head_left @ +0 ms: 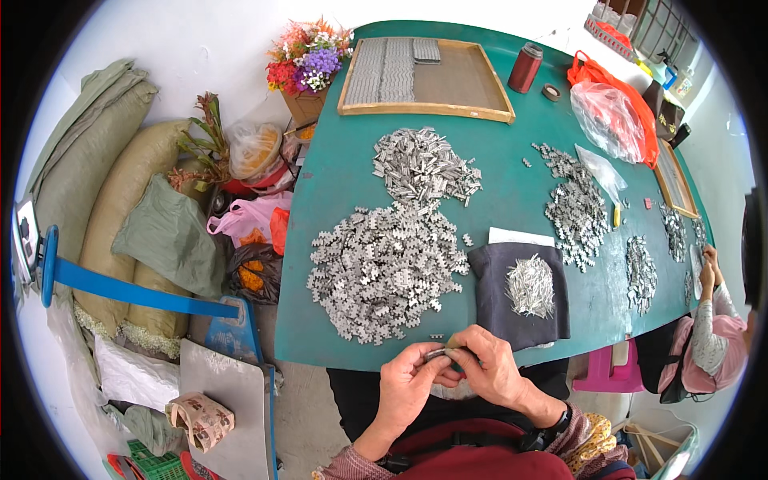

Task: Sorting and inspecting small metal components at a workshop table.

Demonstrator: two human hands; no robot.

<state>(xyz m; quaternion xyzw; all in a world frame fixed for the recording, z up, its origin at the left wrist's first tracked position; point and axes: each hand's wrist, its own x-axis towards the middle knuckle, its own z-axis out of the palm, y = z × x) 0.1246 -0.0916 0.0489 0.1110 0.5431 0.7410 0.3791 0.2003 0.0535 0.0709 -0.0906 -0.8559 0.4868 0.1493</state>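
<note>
My left hand (406, 382) and my right hand (490, 366) meet just off the table's near edge. Both are closed, pinching a small grey metal piece (436, 353) between their fingertips; the fingers cover most of it. A speck of red shows by my right fingers, too small to name. Just beyond my right hand, a heap of thin silvery pins (530, 286) rests on a folded dark cloth (494, 300). Left of the cloth spreads a large pile of notched grey metal plates (384, 276). Behind that pile is another of narrower grey metal pieces (424, 166).
A wooden tray (468, 111) partly filled with rows of grey pieces stands at the far side of the green table (320, 184). Near it are a red flask (526, 67) and plastic bags (612, 120). Another person (708, 340) sits at right. Sacks (120, 216) and a blue-framed scale (228, 400) stand left.
</note>
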